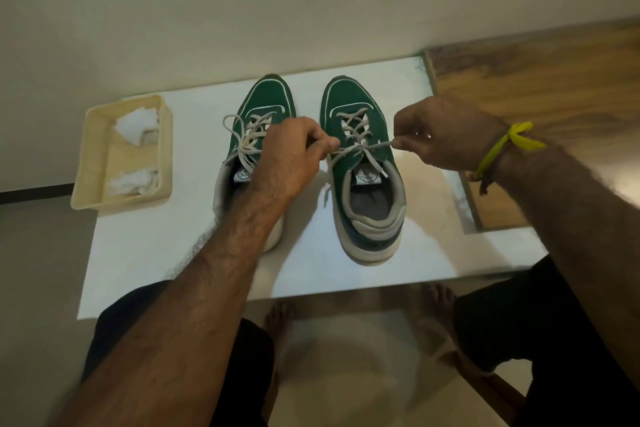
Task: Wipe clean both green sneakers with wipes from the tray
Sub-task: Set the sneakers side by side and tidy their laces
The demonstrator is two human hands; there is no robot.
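- A cream tray (90, 163) sits at the counter's (173, 253) left edge, holding two crumpled white wipes (135, 124).
- The left sneaker (258, 104) stands beside it, laces loose.
- The left hand (291, 156) pinches one lace of the right sneaker (360, 191).
- The right hand (440, 135) pinches the other lace end.

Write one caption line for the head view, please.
Both hands pull the right green sneaker's laces; wipes wait in the tray.
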